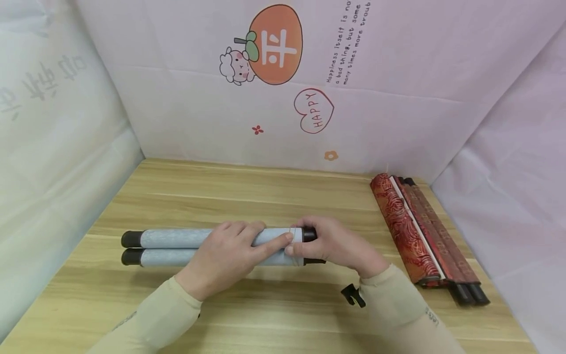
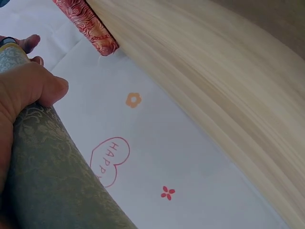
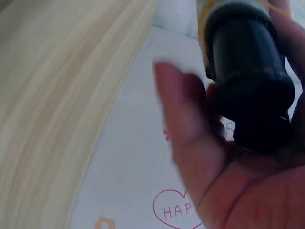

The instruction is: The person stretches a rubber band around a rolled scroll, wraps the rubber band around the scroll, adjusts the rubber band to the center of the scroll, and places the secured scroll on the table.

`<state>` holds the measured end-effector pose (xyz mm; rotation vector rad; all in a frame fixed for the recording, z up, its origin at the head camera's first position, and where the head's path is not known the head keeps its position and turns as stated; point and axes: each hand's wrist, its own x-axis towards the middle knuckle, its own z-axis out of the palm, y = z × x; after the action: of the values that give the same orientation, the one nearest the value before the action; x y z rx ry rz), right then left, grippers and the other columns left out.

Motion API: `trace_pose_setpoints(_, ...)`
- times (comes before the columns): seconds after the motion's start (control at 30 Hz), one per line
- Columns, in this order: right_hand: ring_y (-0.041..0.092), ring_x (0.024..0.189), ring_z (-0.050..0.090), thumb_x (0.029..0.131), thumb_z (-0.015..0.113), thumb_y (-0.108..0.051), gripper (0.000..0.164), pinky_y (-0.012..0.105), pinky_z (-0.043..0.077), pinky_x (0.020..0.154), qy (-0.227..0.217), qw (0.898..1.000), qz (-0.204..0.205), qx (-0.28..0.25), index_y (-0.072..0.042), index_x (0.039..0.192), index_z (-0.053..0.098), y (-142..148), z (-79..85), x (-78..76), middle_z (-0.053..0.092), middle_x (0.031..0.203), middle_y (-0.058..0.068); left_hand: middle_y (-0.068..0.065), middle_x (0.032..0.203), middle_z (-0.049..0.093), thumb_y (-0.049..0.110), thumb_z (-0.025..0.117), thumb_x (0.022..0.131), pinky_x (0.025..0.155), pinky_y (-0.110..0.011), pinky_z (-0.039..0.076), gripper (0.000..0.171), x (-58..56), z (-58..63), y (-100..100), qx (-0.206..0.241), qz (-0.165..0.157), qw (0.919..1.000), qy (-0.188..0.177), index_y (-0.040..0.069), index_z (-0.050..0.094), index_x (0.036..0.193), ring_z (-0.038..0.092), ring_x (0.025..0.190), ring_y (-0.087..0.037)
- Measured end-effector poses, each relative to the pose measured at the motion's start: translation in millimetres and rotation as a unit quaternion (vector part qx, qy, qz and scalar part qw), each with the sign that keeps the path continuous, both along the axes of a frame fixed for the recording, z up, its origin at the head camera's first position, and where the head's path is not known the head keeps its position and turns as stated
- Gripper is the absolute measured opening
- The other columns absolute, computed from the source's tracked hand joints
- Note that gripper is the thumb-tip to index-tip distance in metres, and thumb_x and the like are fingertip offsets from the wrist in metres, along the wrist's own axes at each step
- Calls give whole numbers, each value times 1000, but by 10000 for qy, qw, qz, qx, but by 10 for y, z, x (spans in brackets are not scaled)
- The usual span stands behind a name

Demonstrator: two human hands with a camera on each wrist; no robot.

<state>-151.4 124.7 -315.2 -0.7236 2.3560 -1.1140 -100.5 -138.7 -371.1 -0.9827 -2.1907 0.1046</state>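
Note:
A light blue scroll [image 1: 177,238] lies crosswise as two parallel rolls with black knobs at both ends. My left hand [image 1: 230,250] grips it from above near the middle, index finger reaching toward its right end. In the left wrist view, the thumb presses on the patterned roll [image 2: 52,157]. My right hand [image 1: 329,243] curls about the right end, with thumb and fingers on either side of it. A thin yellow rubber band [image 3: 205,33] loops around that end and stretches to the right fingers. The black knob [image 3: 250,62] shows close up in the right wrist view.
At the right of the wooden table [image 1: 247,191] lies a red patterned scroll [image 1: 402,226] beside brown rolls [image 1: 438,226] with black ends. A small black piece [image 1: 353,295] shows by the right sleeve. White printed cloth [image 1: 199,108] walls the back and sides.

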Motion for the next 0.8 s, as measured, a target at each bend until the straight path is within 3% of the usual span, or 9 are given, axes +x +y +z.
trace_pose_setpoints(0.2, 19, 80, 66, 84, 84, -42, 41, 37, 56, 68, -68, 9995, -116, 297, -9, 106, 71, 4, 77, -83, 72, 94, 3, -7, 109, 65, 3, 70, 83, 65, -37, 56, 80, -32, 35, 41, 120, 7, 9999, -125, 37, 50, 154, 59, 64, -24)
trace_pose_setpoints(0.4, 20, 84, 67, 82, 86, -39, 48, 36, 57, 70, -136, 9989, -419, 132, -5, 107, 64, 14, 80, -136, 72, 98, 8, -8, 108, 68, 10, 84, 72, 64, -37, 56, 90, -83, 67, 59, 264, -29, 9991, -330, 35, 51, 153, 61, 65, -25)
trace_pose_setpoints(0.6, 24, 99, 70, 85, 86, -30, 61, 37, 60, 84, -545, 9944, -713, -561, -2, 129, 54, 51, 60, -193, 70, 116, 16, -8, 102, 67, 13, 88, 67, 58, -35, 53, 96, -152, 87, 75, 520, -73, 9959, -735, 33, 51, 153, 62, 67, -23)
trace_pose_setpoints(0.8, 28, 110, 67, 93, 75, -14, 67, 39, 60, 91, -1009, 9771, -966, -1607, -5, 150, 43, 119, 3, -197, 62, 131, 24, -9, 104, 67, 15, 90, 67, 64, -37, 57, 101, -212, 123, 81, 682, 15, 9920, -1066, 31, 46, 157, 66, 75, -23)
